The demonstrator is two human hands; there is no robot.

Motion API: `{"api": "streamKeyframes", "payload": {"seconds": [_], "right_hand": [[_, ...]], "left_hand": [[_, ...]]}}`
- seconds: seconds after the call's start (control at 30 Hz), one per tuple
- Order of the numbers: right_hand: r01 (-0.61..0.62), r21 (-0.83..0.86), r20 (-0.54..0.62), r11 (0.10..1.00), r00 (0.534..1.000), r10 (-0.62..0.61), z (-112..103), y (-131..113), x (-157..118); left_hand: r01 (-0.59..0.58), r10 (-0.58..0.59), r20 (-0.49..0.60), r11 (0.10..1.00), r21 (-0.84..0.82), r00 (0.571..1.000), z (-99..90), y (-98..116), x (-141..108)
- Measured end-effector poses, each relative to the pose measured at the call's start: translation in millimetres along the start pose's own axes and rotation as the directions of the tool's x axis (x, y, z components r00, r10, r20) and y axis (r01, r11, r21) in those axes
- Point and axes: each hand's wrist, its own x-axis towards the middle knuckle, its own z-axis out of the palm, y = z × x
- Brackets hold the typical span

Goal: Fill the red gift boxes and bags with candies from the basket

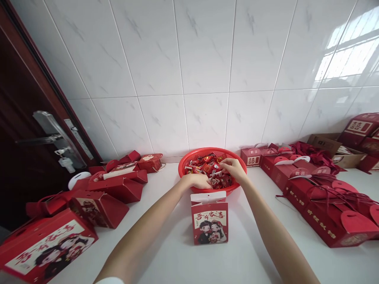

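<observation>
A red plastic basket [184, 158] stands against the wall, holding many wrapped candies [209, 167], mostly red. My left hand [199, 181] reaches over its near left rim, with fingertips hidden among the candies. From the right side comes my right hand [233, 168], its thumb and fingers pinched together at a wrapped candy near the basket's middle. Just in front of the basket, a red gift box [211, 221] with a cartoon couple on its face stands upright. Its white-lined top flaps are up, and neither hand touches it.
Several red gift boxes [109, 207] crowd the left side of the white table. More red boxes [316, 209] with ribbons and rounded flaps line the right. Behind them sit dark red ribbons [314, 157] and an open cardboard box [349, 158]. A tiled wall [204, 118] bounds the back.
</observation>
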Motion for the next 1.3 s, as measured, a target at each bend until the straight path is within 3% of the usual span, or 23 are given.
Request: {"api": "streamKeyframes", "payload": {"seconds": [0.17,0.47,0.8,1.0,1.13,1.3], "right_hand": [[-0.014,0.019,-0.011,1.0,1.0,0.015,-2,1,0],[-0.014,0.041,-0.003,0.999,1.0,0.014,-1,2,0],[0.002,0.038,-0.009,0.999,1.0,-0.002,1,1,-3],[0.002,0.047,-0.029,0.999,1.0,0.0,-1,0,-3],[-0.007,0.058,-0.052,0.998,0.999,0.01,-2,0,-2],[-0.025,0.061,-0.016,0.998,1.0,0.026,-1,-5,-5]], "left_hand": [[0.102,-0.104,0.011,0.984,0.144,0.994,6.9,13,27],[0.096,-0.102,0.014,0.967,0.238,0.995,19.1,15,35],[-0.004,0.017,-0.138,0.996,0.093,0.99,34.3,-9,58],[-0.065,0.051,-0.18,0.995,-0.07,0.982,24.0,-14,44],[-0.161,0.071,-0.338,0.956,-0.247,0.939,12.7,-18,27],[-0.331,0.035,-0.568,0.842,-0.427,0.822,9.6,-19,17]]}}
